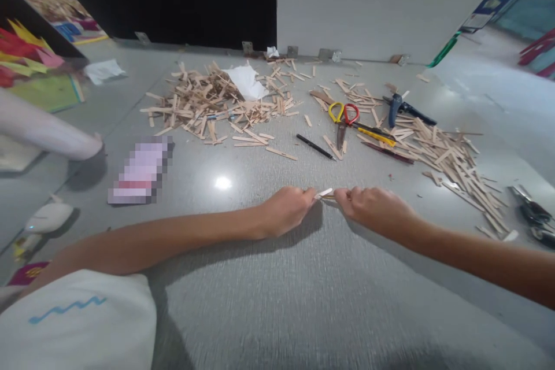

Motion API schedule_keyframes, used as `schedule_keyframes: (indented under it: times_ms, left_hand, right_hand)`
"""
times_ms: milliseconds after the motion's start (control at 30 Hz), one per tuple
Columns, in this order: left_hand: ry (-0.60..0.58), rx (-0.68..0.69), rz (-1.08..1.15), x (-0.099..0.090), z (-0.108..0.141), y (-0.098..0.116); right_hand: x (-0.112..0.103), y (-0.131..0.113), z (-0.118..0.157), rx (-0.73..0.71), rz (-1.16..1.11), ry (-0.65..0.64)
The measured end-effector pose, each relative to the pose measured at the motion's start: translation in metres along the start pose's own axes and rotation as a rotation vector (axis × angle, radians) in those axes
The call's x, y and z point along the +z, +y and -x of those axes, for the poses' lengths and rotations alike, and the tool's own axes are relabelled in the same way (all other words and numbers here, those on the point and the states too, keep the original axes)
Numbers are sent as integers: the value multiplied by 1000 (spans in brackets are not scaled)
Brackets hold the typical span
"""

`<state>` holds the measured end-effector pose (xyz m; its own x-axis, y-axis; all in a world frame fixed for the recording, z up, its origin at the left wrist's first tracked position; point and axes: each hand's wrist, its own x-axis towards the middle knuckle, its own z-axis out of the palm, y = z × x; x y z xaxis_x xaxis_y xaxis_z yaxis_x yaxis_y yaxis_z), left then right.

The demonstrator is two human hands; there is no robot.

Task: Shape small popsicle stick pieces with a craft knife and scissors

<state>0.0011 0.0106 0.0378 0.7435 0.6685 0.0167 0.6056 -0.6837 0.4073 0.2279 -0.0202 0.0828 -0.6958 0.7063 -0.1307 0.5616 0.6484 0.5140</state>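
Note:
My left hand (288,210) is closed in a pinch near the middle of the floor, at the end of a small pale craft stick (324,192). Facing it, my right hand (373,207) is also closed, its fingertips on a thin tan strip (329,197) that lies just below the pale tip. Whether these are two sticks or parts of one is too small to tell. Beyond my hands lie a black pen (315,147) and scissors (342,126) with one yellow and one red handle.
A heap of craft sticks (195,101) with crumpled white paper (246,82) lies at the back. More sticks (459,162) spread right, near a dark blue tool (395,108) and a yellow cutter (377,134). Left are a pixelated phone-like rectangle (142,170) and another person's limb (56,130).

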Motion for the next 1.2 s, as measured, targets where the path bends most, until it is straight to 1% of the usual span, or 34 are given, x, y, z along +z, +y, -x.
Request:
schedule_keyframes:
  times_ms: [67,133,200,267,333,500,567,600,733,800,900,1033,1133,1200]
  left_hand:
    - [-11,-6,-14,-1,0,1]
    - [-21,-8,-28,-3,-1,1]
    - [-34,-5,-44,-3,-1,1]
    - [-46,3,-61,-3,0,1]
    - [-50,11,-80,-1,2,1]
    - [-38,30,-132,5,3,1]
    - [-37,39,-149,7,4,0]
    - [-37,43,-156,7,4,0]
    - [-32,55,-171,9,5,-2]
    - [-26,55,-172,9,5,-2]
    - [-25,51,-167,8,6,-1]
    - [-35,13,-153,3,6,3]
    - [-33,-56,-146,-1,5,8]
    - [-37,-99,-135,-3,5,10]
  right_hand:
    - [6,13,-4,-82,-59,-28]
    - [6,16,-5,-111,-88,-41]
    - [0,8,-3,-62,-42,-44]
    - [-7,-3,-1,25,39,-45]
    - [-10,-7,-1,70,67,-44]
    - [3,14,-7,-102,-24,-31]
    - [7,16,-6,-114,6,5]
    - [8,13,-4,-91,33,34]
    - [7,-8,4,61,163,174]
    - [9,-11,4,48,196,223]
    - [16,-3,0,-15,188,259]
    - [23,8,-2,-66,109,241]
    - [23,7,0,-30,73,253]
    - [20,4,3,16,66,305]
